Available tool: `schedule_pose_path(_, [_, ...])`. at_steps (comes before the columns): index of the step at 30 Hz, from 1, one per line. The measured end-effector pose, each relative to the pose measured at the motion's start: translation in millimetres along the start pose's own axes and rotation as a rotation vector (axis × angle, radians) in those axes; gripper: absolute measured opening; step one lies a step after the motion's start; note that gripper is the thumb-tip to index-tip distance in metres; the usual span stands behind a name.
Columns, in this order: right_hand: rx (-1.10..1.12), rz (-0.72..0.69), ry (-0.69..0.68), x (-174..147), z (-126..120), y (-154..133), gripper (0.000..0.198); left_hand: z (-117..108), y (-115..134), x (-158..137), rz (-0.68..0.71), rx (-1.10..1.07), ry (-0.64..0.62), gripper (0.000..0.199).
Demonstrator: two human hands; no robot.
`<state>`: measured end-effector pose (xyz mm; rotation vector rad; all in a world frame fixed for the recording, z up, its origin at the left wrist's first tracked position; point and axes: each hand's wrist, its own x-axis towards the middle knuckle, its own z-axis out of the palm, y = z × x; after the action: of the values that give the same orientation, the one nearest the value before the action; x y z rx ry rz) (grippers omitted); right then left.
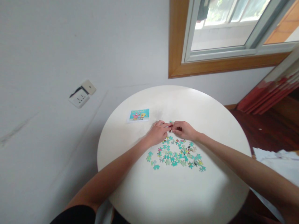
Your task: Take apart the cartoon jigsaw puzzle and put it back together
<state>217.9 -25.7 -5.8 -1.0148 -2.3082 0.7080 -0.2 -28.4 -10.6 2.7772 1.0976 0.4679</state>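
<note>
Many loose jigsaw puzzle pieces (174, 159), mostly turquoise and pale green with some yellow and pink, lie scattered over the middle of the white table. Just beyond them, my left hand (159, 132) rests palm down, its fingers stretched toward a small group of pieces (170, 128). Opposite it, my right hand (183, 130) has thumb and forefinger pinched together at a dark reddish piece in that group. The two hands nearly meet there, and the fingers partly cover these pieces. A picture card (139, 115) with a pink and a yellow cartoon figure lies beyond my left hand.
The round white table (177, 193) stands against a pale wall with a socket (79, 97) at left. A wood-framed window (219, 31) is at upper right, above a red curtain (268, 95). White papers (277, 161) lie beside the table's right edge.
</note>
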Motion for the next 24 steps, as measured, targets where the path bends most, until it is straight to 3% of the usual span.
schedule_pose_path(4, [0.065,-0.022,0.060,-4.1,-7.3,3.1,0.019,-0.3,0.2,-0.9,0.004,0.004,-0.007,0.048])
schedule_pose_path(8, [-0.207,0.059,0.216,-9.9,-21.3,18.4,0.019,-1.1,0.6,-2.7,0.015,-0.002,-0.028,0.054])
schedule_pose_path(12, [-0.512,0.101,0.135,-19.1,-27.6,24.5,0.022,-3.6,2.3,-3.3,0.025,0.029,-0.052,0.054])
schedule_pose_path(15, [-0.623,0.108,0.056,-24.2,-29.5,17.5,0.021,-6.1,3.7,-3.0,0.031,0.043,-0.061,0.055])
schedule_pose_path(18, [-0.618,0.116,0.064,-24.5,-30.3,8.9,0.018,-7.7,4.3,-2.6,0.039,0.044,-0.060,0.057])
schedule_pose_path(24, [-0.386,0.033,0.161,-11.9,-14.7,5.0,0.017,-8.2,4.0,-2.3,0.038,0.061,-0.063,0.057])
